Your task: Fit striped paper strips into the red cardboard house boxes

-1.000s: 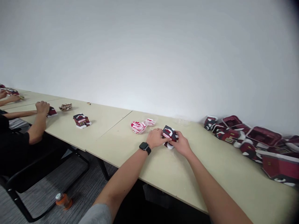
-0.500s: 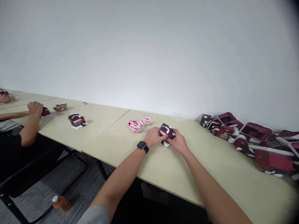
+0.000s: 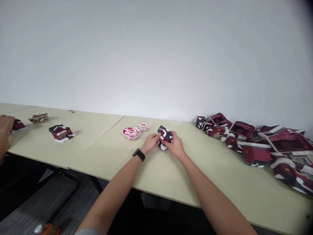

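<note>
Between my two hands is a small dark-red toy house (image 3: 165, 133) with a dark roof and white snow patches. My left hand (image 3: 151, 143), with a black watch on the wrist, grips its left side. On the other side, my right hand (image 3: 176, 143) is closed around the right end, thumb across the front. The fingers hide part of the front wall. Just left of the hands stand a clear bowl (image 3: 131, 133) of red-and-white striped pieces and a second clear bowl (image 3: 143, 126) with similar pieces.
Several dark-red houses (image 3: 256, 155) lie piled along the wall at the right. Another toy house (image 3: 61, 133) stands on the left table, near a bowl of brown pieces (image 3: 38, 118). A co-worker's hand (image 3: 6, 125) touches a house at the far left. An orange bottle (image 3: 46, 229) is on the floor.
The view has swung to the right, so the tables' contents sit further left and more piled houses show. The house in my hands looks slightly turned; both hands still hold it.
</note>
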Demonstrator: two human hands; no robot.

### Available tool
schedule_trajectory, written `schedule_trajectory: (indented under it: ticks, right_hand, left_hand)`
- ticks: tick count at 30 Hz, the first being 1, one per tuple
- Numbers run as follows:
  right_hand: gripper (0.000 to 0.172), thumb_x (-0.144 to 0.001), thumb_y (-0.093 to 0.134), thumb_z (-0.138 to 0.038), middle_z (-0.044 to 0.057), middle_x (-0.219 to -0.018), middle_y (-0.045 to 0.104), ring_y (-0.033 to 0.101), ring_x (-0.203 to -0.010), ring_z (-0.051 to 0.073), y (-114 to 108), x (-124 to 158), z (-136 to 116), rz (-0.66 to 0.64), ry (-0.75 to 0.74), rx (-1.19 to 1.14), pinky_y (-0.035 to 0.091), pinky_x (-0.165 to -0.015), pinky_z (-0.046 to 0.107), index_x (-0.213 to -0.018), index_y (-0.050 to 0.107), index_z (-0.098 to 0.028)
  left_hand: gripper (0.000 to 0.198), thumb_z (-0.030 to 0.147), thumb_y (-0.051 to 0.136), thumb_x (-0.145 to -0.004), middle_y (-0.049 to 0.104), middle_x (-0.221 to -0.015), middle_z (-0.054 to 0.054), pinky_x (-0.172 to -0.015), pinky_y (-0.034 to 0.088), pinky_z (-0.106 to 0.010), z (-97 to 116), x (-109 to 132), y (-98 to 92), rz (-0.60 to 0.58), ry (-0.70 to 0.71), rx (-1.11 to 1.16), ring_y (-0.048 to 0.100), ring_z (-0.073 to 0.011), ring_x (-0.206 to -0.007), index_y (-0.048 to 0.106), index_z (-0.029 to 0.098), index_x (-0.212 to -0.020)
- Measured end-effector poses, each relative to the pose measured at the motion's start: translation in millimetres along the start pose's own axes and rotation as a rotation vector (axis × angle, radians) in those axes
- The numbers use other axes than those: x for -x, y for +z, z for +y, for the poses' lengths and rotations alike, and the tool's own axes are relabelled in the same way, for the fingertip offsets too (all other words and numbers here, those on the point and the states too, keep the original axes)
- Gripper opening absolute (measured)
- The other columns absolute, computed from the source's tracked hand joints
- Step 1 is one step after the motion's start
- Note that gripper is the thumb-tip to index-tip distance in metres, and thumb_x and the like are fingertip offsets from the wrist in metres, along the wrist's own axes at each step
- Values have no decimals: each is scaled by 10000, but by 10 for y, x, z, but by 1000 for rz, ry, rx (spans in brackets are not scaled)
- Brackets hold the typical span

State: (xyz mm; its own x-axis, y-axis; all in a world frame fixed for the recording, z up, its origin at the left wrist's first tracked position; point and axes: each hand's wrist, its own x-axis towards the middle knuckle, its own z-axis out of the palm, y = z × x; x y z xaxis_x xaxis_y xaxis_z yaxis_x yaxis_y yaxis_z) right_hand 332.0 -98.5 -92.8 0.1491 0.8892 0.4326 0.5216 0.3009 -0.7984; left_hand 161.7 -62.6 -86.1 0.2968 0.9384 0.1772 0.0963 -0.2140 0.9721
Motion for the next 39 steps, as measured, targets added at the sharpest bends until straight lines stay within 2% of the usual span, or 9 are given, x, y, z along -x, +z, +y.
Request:
schedule_trajectory:
  ticks: [4,8,19,39]
  right_hand:
    - [542,-770,770,-395,71,-1076,774,722,-903,262,-1,12,-5,-10,5,-4,529,-792,355,-1248,583,-222]
    - [551,-769,784,-390,74,-1085,776,729,-915,259,6,11,0,-10,22,-27,530,-803,354,-1248,576,-215]
    - [525,-767,794,-396,68,-1043,777,733,-903,253,14,-1,35,-32,47,-1,536,-790,345,-1212,579,-219]
    - [515,-784,810,-338,74,-1072,777,738,-941,250,29,-22,91,-92,85,0,553,-822,360,-1223,572,-211]
  left_hand:
    - [514,682,609,-861,424,-625,45,-497,236,-261,34,11,-4,-90,-71,114,314,-79,-496,466,207,-725]
    - [487,637,635,-857,416,-647,44,-495,235,-248,73,19,-21,-115,-89,176,318,-70,-508,452,205,-726]
    - [462,608,646,-873,457,-626,41,-491,253,-240,-33,-27,-8,-94,-126,174,363,-80,-509,470,205,-731]
    - [433,526,591,-955,500,-596,26,-473,285,-266,-56,-41,4,-36,-154,107,402,-88,-444,506,200,-684]
